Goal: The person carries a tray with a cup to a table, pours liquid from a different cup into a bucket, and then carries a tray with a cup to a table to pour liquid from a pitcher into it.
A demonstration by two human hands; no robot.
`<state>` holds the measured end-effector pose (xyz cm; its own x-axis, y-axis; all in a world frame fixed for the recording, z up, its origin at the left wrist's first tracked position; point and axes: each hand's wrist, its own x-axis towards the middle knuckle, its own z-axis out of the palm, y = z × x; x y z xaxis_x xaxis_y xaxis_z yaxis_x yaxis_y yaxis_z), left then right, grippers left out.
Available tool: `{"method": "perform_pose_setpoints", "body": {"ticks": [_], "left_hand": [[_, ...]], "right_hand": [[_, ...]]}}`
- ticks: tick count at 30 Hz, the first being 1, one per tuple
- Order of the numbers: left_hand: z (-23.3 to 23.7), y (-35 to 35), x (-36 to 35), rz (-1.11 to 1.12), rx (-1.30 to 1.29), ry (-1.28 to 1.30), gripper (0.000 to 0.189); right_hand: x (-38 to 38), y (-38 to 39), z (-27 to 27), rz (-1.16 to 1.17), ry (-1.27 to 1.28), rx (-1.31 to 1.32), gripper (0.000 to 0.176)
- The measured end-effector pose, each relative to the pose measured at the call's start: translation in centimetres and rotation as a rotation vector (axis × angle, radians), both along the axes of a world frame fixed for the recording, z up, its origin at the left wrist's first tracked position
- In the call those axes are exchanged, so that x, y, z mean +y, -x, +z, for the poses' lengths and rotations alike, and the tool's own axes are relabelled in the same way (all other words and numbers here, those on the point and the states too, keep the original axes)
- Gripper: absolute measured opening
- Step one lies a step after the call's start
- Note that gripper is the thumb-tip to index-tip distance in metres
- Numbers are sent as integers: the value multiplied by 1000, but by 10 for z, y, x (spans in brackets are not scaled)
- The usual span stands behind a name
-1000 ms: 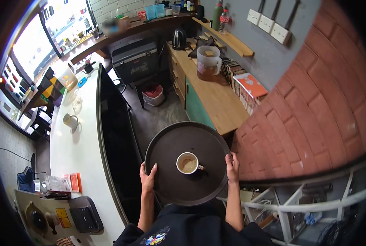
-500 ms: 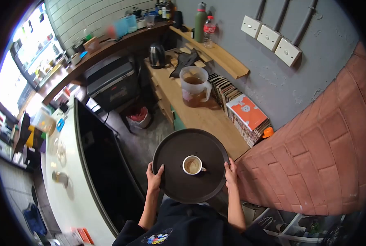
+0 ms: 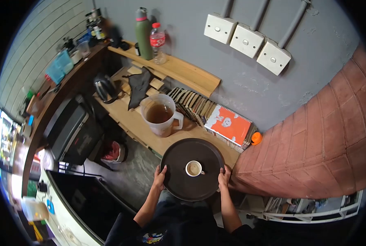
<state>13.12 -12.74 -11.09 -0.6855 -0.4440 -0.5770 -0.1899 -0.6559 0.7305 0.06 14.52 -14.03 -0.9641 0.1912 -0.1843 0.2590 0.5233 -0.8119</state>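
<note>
A round dark brown serving tray [image 3: 183,184] is held level in front of my body, its far edge overlapping the wooden counter in this view. My left hand [image 3: 160,177] grips its left rim, thumb on top and fingers hidden below. On the opposite rim, my right hand [image 3: 224,177] holds it the same way. A white cup [image 3: 194,168] with brownish residue inside stands upright near the tray's middle, handle toward the lower right. Just beyond the tray, a translucent pitcher [image 3: 160,117] of brown liquid stands on the wooden counter [image 3: 191,134].
Behind the pitcher are a row of worn books [image 3: 191,102], an orange notebook [image 3: 228,125], a dark cloth [image 3: 140,88] and a kettle [image 3: 105,88]. A wall ledge [image 3: 187,74] bears bottles. To the right bulges a red brick column [image 3: 297,151]; a bin [image 3: 114,151] stands left.
My view has swung left and closer to the wooden counter, bringing the pitcher and books nearer. Both hands keep hold of the tray, and the cup stays on it.
</note>
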Motion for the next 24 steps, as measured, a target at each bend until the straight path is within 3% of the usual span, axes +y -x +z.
{"method": "perform_pose_setpoints", "body": {"ticks": [7, 9, 13, 15, 16, 19, 22, 24], "left_hand": [[2, 42, -24, -91, -123, -40, 27], [-13, 48, -30, -165, -109, -69, 65], [-38, 60, -32, -203, -130, -4, 59], [-41, 64, -27, -65, -201, 49, 41], [-42, 65, -26, -68, -205, 49, 41], [-44, 70, -21, -40, -234, 64, 47], [-49, 72, -15, 68, -190, 103, 39], [-52, 71, -11, 95, -139, 94, 32]], "right_hand": [[-14, 3, -9, -121, -119, 12, 33], [-15, 5, -11, -135, -134, 8, 33], [-4, 17, -33, -62, -236, 101, 34], [0, 24, -39, -48, -221, 104, 35], [3, 26, -42, -33, -206, 106, 37], [-8, 22, -13, -4, -361, 291, 37], [-12, 17, 7, 172, -376, 190, 39], [-12, 15, -8, 312, 103, -76, 42]]}}
